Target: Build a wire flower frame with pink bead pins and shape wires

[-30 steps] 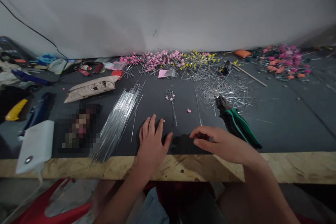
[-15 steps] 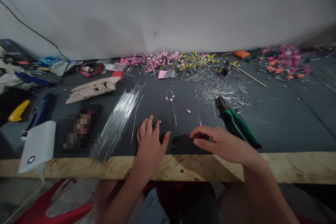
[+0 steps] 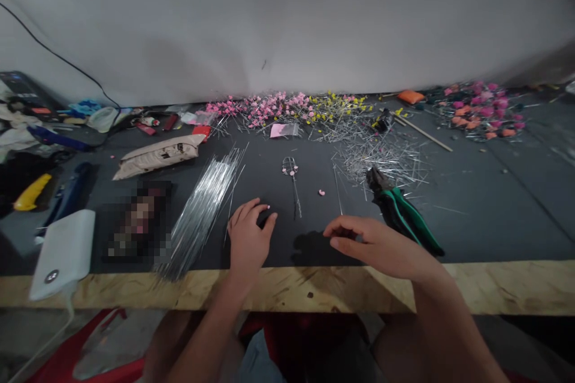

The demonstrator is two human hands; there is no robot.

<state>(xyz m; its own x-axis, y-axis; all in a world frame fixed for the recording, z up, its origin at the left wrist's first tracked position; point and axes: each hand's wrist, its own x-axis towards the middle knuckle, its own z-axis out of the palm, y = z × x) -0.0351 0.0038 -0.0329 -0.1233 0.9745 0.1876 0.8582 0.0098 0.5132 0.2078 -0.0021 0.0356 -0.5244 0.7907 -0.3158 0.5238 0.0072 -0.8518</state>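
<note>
My left hand is low over the dark mat beside a bundle of straight silver wires. Its fingers are loosely bent, the thumb apart from them, and a tiny pink bit shows at the index fingertip. My right hand hovers near the front edge, loosely curved, with a gap between thumb and forefinger and nothing visible in it. Beyond the hands lies a small wire piece shaped like a racket, with pink dots on its looped head and a twisted stem. A small pink curl rests to its right.
Green-handled pliers lie right of my right hand, touching loose wires. Pink-tipped wires and yellow-tipped ones line the wall. A white power bank and beige pouch are on the left.
My left hand has drawn slightly left, away from the wire racket, and its fingers are more bent. My right hand has barely moved. The view has shifted a little.
</note>
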